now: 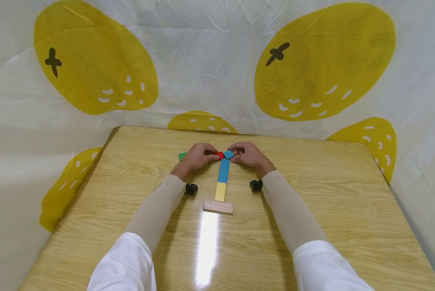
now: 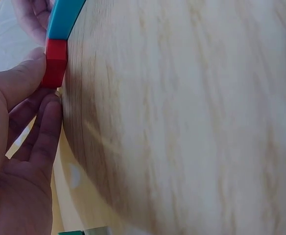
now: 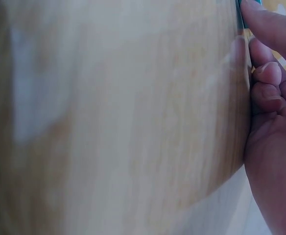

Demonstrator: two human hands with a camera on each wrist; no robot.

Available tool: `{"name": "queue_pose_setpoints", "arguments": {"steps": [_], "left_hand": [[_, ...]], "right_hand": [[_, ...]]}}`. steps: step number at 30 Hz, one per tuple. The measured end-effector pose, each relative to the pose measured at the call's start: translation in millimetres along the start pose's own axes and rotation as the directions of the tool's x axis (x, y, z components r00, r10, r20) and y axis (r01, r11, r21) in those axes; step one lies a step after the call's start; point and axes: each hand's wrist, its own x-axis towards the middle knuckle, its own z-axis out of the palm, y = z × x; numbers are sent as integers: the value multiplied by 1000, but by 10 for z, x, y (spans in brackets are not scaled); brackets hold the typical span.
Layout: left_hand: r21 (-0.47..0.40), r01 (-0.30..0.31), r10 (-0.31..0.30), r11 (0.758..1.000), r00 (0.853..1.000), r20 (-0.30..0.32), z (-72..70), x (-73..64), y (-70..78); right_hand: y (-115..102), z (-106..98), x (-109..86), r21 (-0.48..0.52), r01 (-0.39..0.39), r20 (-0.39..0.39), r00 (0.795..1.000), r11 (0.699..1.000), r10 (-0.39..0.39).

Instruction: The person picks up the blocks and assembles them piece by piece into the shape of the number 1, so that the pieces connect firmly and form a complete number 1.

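Between the thumb and fingers of my left hand (image 1: 198, 156) is a small red block (image 1: 220, 155), pinched low over the wood. The left wrist view shows this red block (image 2: 56, 63) touching the end of a blue piece. My right hand (image 1: 249, 154) holds a small tilted blue block (image 1: 229, 154) beside the red one, with its fingers curled; in the right wrist view only a sliver of that block shows by the thumb. Just below both lies a long blue block (image 1: 223, 171), in line with a yellow block (image 1: 220, 191). A plain wooden block (image 1: 218, 207) lies crosswise at the near end.
A green block (image 1: 182, 156) sits left of my left hand, partly hidden by it. The wooden table (image 1: 323, 210) stretches around the blocks. A white cloth with yellow fruit prints (image 1: 206, 72) hangs behind the table's far edge.
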Motion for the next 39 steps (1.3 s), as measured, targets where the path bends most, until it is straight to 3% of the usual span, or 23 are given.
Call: {"name": "queue_pose_setpoints", "arguments": {"steps": [23, 39], "left_hand": [[-29, 40, -40, 999, 999, -4, -86, -74, 22], [-85, 51, -56, 995, 996, -64, -239, -271, -86]], "right_hand": [[-38, 0, 2, 14, -8, 6, 1000, 1000, 8], [-20, -11, -22, 30, -20, 18, 1000, 999, 20]]}}
